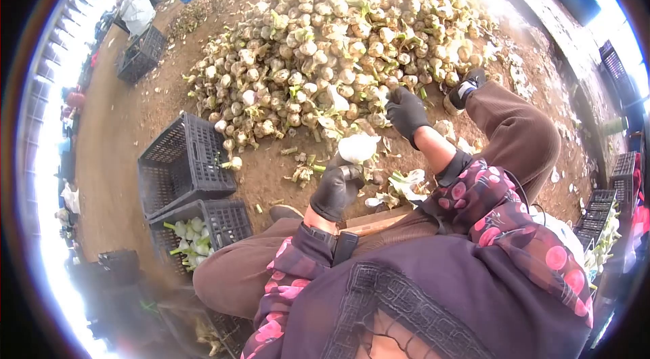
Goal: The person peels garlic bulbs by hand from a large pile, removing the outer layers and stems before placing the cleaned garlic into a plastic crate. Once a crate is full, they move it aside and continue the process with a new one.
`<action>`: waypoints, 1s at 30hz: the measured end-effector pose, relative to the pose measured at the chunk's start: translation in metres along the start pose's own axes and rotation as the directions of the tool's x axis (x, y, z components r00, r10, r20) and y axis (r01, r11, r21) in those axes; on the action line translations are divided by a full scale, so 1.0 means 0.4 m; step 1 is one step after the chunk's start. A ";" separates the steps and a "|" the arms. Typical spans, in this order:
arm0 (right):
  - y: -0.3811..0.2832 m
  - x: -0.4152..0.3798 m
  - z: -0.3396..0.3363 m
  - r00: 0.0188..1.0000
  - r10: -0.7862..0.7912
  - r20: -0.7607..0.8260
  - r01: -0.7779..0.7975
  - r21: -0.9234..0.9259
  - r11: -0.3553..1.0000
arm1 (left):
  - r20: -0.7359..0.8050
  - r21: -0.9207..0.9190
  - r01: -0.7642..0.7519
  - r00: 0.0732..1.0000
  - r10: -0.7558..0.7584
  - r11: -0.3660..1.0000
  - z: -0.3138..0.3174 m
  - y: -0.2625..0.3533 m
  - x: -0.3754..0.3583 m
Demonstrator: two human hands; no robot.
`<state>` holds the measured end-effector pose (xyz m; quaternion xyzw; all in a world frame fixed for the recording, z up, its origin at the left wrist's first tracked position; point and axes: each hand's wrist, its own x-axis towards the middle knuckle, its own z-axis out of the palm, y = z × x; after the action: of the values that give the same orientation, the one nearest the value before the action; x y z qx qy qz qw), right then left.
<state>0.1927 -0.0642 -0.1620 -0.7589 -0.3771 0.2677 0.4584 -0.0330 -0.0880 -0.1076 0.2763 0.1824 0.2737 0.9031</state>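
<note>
My left hand [337, 190], in a dark glove, is closed around a peeled white garlic bulb [358, 148], which stands up above the fingers. To its right and farther forward, my right hand [407, 115] is a gloved fist at the near edge of a big heap of garlic bulbs [325, 54]. Its curled fingers face away, so anything inside them is hidden. Below the hands, pale peeled skins [408, 185] and cut green stalks [308, 169] lie on the dirt floor, close to a wooden board [376, 223] at my lap.
At my left stand a black plastic crate [186, 163] and a second crate [227, 220] with trimmed garlic in it. Another crate [141, 54] sits farther off, near a person in white [137, 12]. More crates [596, 213] line the right side. My shoe [466, 90] touches the heap's edge.
</note>
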 end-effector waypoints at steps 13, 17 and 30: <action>-0.050 -0.061 0.006 0.935 -0.278 0.222 0.349 -0.419 0.838 | -0.081 0.144 -0.117 0.988 0.129 0.983 -0.015 -0.042 -0.011; -0.127 -0.117 0.056 0.916 -0.206 0.343 -0.011 0.535 0.845 | -0.037 -0.134 -0.056 0.998 0.052 0.989 -0.096 -0.014 -0.012; 0.183 -0.070 0.166 0.721 0.316 0.617 0.095 -0.540 0.836 | -0.678 -0.316 -0.943 0.305 0.669 0.109 -0.273 0.269 -0.296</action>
<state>0.1507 -0.0760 -0.2548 -0.7242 -0.5297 0.4400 0.0380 -0.2207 -0.0398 -0.1074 -0.0795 0.0467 0.8204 0.5644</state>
